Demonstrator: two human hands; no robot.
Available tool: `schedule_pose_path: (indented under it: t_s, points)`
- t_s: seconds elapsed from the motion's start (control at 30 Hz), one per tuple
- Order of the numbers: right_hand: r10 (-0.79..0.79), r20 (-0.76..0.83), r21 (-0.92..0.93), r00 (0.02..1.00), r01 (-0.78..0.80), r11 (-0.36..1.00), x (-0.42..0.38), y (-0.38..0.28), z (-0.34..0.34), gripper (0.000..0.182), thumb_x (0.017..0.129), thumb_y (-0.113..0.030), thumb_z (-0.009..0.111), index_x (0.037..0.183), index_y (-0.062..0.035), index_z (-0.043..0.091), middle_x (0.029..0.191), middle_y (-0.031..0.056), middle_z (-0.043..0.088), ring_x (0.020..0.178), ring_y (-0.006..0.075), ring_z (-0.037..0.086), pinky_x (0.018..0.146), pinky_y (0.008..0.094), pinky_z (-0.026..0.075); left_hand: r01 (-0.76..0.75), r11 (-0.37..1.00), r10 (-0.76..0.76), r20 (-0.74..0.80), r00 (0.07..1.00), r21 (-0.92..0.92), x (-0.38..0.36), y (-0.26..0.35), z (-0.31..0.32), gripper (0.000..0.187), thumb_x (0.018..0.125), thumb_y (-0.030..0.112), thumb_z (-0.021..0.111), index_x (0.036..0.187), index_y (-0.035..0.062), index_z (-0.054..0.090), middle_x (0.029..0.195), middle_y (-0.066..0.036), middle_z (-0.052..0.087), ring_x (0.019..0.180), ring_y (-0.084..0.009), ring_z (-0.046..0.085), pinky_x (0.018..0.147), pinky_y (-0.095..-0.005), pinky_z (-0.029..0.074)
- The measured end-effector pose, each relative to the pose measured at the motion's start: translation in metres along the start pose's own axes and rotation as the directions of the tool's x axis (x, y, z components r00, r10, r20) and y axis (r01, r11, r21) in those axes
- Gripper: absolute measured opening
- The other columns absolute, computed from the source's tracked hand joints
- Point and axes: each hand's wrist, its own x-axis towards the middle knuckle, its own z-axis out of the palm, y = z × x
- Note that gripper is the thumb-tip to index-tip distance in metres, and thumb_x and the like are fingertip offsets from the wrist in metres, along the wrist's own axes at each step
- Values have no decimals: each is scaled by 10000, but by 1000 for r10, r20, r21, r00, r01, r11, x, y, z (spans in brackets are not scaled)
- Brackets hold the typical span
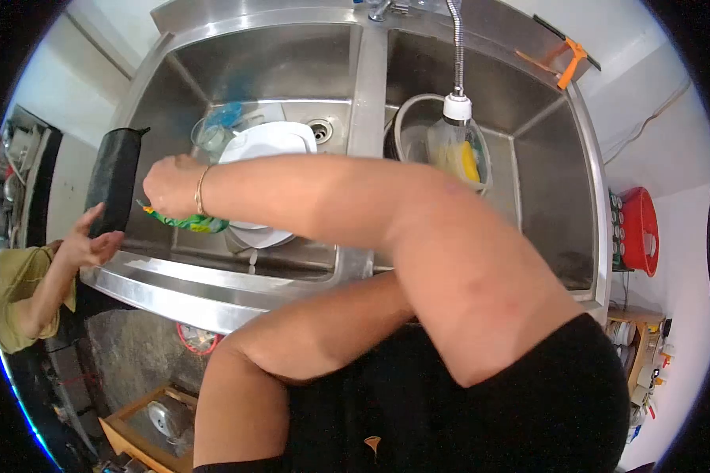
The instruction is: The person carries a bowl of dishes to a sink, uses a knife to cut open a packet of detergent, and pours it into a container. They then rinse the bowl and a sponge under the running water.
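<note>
My right hand point(173, 187) reaches across to the left over the left sink basin, with a bracelet at its wrist. Its fingers are closed around a shiny green and yellow plastic packet point(193, 223), which shows below the wrist. Under and beyond that forearm, white plates point(272, 138) are stacked in the basin, next to a clear glass point(211, 135) and a bluish plastic piece point(229, 115). My left forearm points right behind my right arm, which hides the left hand.
A co-worker's hand point(91, 239) is spread near a black rolled item point(114, 181) at the sink's left edge. The right basin holds a metal pot point(418, 110) and a yellow sponge point(469, 162) under a hose sprayer point(457, 107). An orange-handled squeegee point(573, 63) lies back right.
</note>
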Motion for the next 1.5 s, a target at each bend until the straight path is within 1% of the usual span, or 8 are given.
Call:
schedule_pose_path:
  t_s: [0.1,0.13,0.27,0.4,0.57,0.8,1.37,1.5]
  points:
    - [77,1,51,997,-77,996,21,5,58,215,738,-155,551,841,-14,676,889,200,640,851,330,632,722,411,509,-439,759,158,519,840,480,-256,-51,-121,196,720,89,577,886,147,664,1035,67,609,656,-49,598,1081,-501,267]
    - [143,20,71,990,-144,987,25,8,78,227,760,-163,555,887,-20,678,930,179,644,878,307,632,728,403,511,-902,133,424,799,426,410,-234,-67,-126,230,720,83,567,937,121,630,1110,13,583,900,-92,546,1081,-512,251]
    - [212,221,60,952,-230,971,20,17,134,227,770,-153,543,904,-27,675,951,161,649,881,297,637,713,390,518,-864,256,244,836,492,434,-215,-65,-124,248,726,103,572,972,100,609,1096,-27,581,963,-138,537,1040,-501,274]
    - [294,334,60,896,-331,942,19,25,164,212,725,-176,611,884,-59,688,914,131,660,896,294,632,746,370,510,-785,387,25,845,533,484,-176,-65,-111,289,735,129,579,1017,72,580,1078,-79,579,1047,-200,526,984,-488,304]
    - [240,564,-215,790,-140,966,31,33,135,292,762,-273,577,995,-127,676,1016,85,644,899,274,621,742,411,505,549,801,-532,136,836,-238,35,14,-7,315,746,167,595,1039,55,569,1002,-106,594,977,-245,550,915,-463,353]
    - [-60,644,-273,763,302,913,-33,24,13,225,703,-158,578,858,-36,688,889,158,652,825,296,625,727,409,496,541,682,-574,98,813,-492,142,38,74,366,762,220,617,1068,31,553,895,-143,615,879,-309,582,818,-428,422]
    - [906,-69,-132,418,-904,407,-418,280,-137,370,741,-316,614,920,6,643,918,230,620,871,356,600,764,406,473,780,370,-918,-69,390,-505,205,-81,134,473,800,310,625,1099,-44,529,824,-182,634,777,-276,640,680,-356,503]
    - [905,-156,-165,395,-914,370,-403,283,-99,318,728,-257,603,918,-6,650,948,221,623,899,346,603,785,400,481,761,-169,-903,408,136,-627,239,-116,148,534,808,327,612,1122,-85,486,952,-210,612,905,-325,611,738,-423,504]
